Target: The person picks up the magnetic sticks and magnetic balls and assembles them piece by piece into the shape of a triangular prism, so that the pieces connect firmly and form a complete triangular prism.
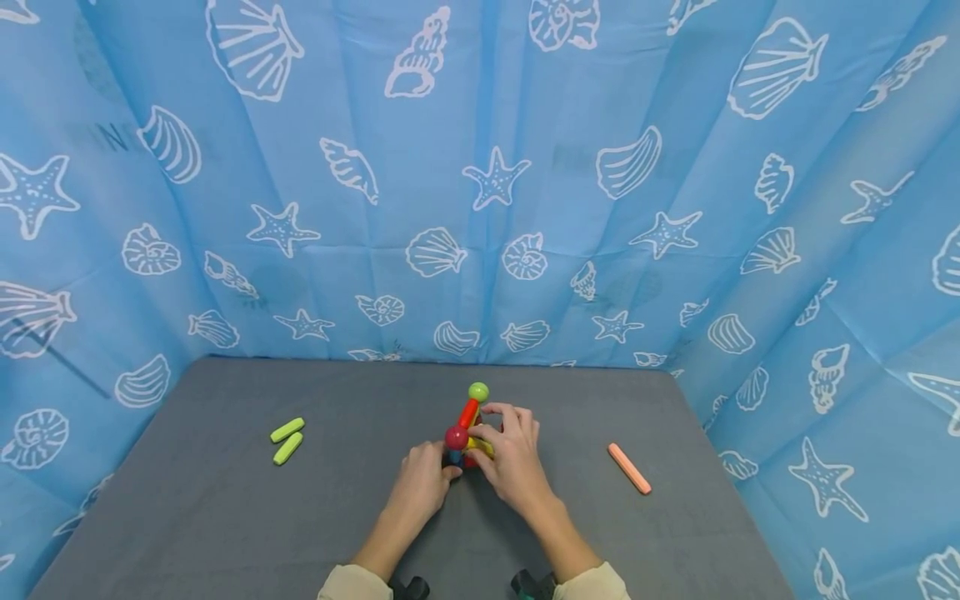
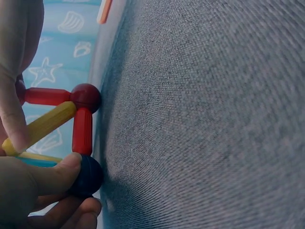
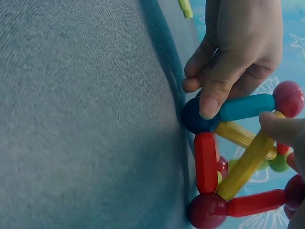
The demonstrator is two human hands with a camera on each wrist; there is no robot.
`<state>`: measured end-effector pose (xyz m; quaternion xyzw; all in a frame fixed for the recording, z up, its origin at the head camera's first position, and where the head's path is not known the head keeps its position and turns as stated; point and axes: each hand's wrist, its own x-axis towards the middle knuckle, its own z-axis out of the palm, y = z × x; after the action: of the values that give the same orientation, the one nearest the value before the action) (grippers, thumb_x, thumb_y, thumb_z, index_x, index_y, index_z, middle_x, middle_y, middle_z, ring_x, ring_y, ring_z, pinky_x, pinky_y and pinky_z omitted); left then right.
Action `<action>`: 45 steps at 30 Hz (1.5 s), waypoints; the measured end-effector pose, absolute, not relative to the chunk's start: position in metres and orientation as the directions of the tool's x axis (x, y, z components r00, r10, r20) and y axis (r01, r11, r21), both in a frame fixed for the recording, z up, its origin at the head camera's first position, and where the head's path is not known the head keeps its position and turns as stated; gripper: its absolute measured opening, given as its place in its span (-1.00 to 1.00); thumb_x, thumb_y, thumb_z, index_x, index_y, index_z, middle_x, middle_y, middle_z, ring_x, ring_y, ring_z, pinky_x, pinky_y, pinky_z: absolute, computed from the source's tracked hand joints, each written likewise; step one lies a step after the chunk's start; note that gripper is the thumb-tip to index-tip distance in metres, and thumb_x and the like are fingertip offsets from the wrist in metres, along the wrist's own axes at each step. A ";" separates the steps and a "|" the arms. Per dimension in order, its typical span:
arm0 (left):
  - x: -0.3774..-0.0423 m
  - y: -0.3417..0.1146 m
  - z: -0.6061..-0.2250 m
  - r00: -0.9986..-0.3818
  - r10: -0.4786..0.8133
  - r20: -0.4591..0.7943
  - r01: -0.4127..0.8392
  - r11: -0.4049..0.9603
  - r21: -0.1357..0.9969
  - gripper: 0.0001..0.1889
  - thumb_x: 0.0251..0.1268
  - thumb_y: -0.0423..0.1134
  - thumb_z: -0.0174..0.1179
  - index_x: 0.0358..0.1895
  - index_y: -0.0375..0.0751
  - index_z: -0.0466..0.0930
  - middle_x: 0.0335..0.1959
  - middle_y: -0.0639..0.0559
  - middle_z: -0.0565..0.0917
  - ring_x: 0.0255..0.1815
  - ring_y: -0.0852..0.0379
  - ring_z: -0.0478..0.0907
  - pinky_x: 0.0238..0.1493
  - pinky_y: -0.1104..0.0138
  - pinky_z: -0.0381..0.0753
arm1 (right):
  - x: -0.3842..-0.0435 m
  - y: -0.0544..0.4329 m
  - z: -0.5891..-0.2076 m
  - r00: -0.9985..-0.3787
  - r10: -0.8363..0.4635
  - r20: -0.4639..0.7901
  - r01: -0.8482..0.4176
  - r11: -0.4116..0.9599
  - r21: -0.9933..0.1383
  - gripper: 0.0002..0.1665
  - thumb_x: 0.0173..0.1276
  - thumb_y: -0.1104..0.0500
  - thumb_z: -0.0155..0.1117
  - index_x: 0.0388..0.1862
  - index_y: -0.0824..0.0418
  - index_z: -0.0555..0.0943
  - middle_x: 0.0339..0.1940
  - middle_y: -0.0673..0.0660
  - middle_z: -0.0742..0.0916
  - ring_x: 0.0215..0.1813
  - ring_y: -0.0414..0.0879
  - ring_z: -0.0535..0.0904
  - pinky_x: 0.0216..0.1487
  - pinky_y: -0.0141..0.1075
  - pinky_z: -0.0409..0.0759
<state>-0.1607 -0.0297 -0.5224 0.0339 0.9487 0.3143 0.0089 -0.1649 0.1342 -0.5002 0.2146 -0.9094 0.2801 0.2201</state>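
A toy frame of ball joints and coloured rods stands mid-table between the two hands. My left hand (image 1: 420,479) pinches the dark blue ball (image 3: 198,117) at its base, thumb on the near side. From that ball a turquoise rod (image 3: 245,108) runs up to a pinkish-red ball (image 1: 456,437). My right hand (image 1: 517,458) holds a slanted yellow rod (image 3: 248,162) between thumb and finger near its upper end. The rod's lower end meets a dark red ball (image 2: 86,98). A green ball (image 1: 478,391) tops the far side. The hands partly hide the frame.
Two lime-green rods (image 1: 288,448) lie on the grey table (image 1: 187,517) to the left. An orange rod (image 1: 629,468) lies to the right. A blue shell-print curtain (image 1: 495,275) hangs behind the table and along its sides.
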 end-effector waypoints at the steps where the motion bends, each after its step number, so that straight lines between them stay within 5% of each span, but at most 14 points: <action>1: -0.161 -0.029 -0.522 -0.998 0.070 0.003 0.058 0.801 0.596 -0.74 0.14 -0.18 0.51 -0.19 -0.22 0.69 -0.33 -0.09 0.70 -0.31 -0.02 0.72 -0.25 0.08 0.73 | -0.165 0.136 -0.501 -0.820 -0.254 0.513 -0.504 0.747 -0.434 -0.61 0.06 0.08 0.67 -0.10 0.07 0.78 0.21 0.19 0.61 0.17 0.17 0.36 0.08 0.00 0.27; 7: -0.161 -0.026 -0.521 -0.998 0.070 0.004 0.059 0.808 0.586 -0.73 0.15 -0.17 0.50 -0.16 -0.20 0.70 -0.32 -0.08 0.68 -0.25 -0.07 0.71 -0.20 0.05 0.71 | -0.173 0.166 -0.514 -0.926 -0.093 0.365 -0.345 0.595 -0.725 -0.24 0.03 0.04 0.70 0.22 0.07 0.58 0.24 0.14 0.55 0.20 -0.01 0.38 0.11 0.00 0.53; 11: -0.163 -0.027 -0.520 -0.998 0.059 0.002 0.049 0.811 0.583 -0.71 0.17 -0.18 0.49 -0.10 -0.23 0.71 -0.30 -0.09 0.67 -0.23 -0.05 0.71 -0.19 0.06 0.71 | -0.180 0.184 -0.534 -0.981 -0.108 0.161 -0.193 0.483 -0.854 -0.33 0.14 0.05 0.63 0.23 0.08 0.61 0.11 0.07 0.60 0.07 -0.12 0.50 0.06 -0.19 0.62; 15: -0.167 -0.029 -0.521 -0.998 0.064 0.000 0.052 0.812 0.581 -0.68 0.20 -0.18 0.48 -0.04 -0.25 0.71 -0.25 -0.10 0.69 -0.19 -0.06 0.72 -0.16 0.06 0.72 | -0.183 0.189 -0.550 -0.983 -0.180 0.043 -0.125 0.475 -0.871 -0.55 0.25 0.01 0.55 0.10 0.06 0.71 0.04 0.05 0.64 -0.03 -0.13 0.55 0.01 -0.37 0.55; 22: -0.162 -0.059 -0.520 -0.997 0.076 0.035 0.081 0.779 0.622 -0.57 0.20 -0.14 0.48 0.12 -0.19 0.69 -0.03 -0.06 0.72 0.04 -0.05 0.69 0.07 0.00 0.67 | -0.186 0.186 -0.556 -0.978 -0.203 0.045 -0.142 0.493 -0.858 -0.78 0.29 -0.05 0.50 -0.12 -0.07 0.76 -0.06 -0.05 0.69 -0.05 -0.17 0.53 0.01 -0.34 0.50; 29: -0.161 -0.148 -0.502 -0.989 -0.071 0.130 0.024 0.790 0.613 -0.58 0.34 -0.22 0.37 0.22 -0.22 0.63 0.12 -0.22 0.66 0.14 -0.21 0.56 0.08 -0.09 0.53 | -0.183 0.190 -0.556 -0.981 -0.190 0.045 -0.136 0.503 -0.854 -0.80 0.31 -0.04 0.49 -0.15 -0.03 0.77 -0.07 -0.04 0.71 -0.01 -0.13 0.52 0.02 -0.33 0.49; 35: -0.163 -0.224 -0.509 -0.953 -0.286 0.103 -0.172 0.786 0.594 -0.54 0.37 -0.23 0.33 0.25 -0.37 0.56 0.14 -0.40 0.58 0.17 -0.39 0.42 0.13 -0.21 0.39 | -0.182 0.193 -0.555 -0.983 -0.179 0.044 -0.129 0.495 -0.859 -0.79 0.31 -0.02 0.49 -0.13 -0.01 0.76 -0.05 -0.03 0.71 -0.02 -0.13 0.52 0.01 -0.34 0.50; 45: -0.170 -0.249 -0.527 -0.957 -0.287 -0.051 -0.276 0.836 0.474 -0.54 0.35 -0.16 0.35 0.16 -0.43 0.61 0.01 -0.37 0.69 0.04 -0.34 0.52 0.09 -0.16 0.42 | -0.180 0.194 -0.556 -0.981 -0.185 0.054 -0.141 0.496 -0.857 -0.79 0.31 0.01 0.49 -0.11 0.00 0.76 -0.07 -0.02 0.71 -0.07 -0.17 0.51 -0.03 -0.37 0.49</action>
<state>-0.1695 -0.2493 -0.5274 -0.1471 0.9581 0.2456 -0.0108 -0.1799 0.1944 -0.5555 0.0942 -0.8646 0.4931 -0.0226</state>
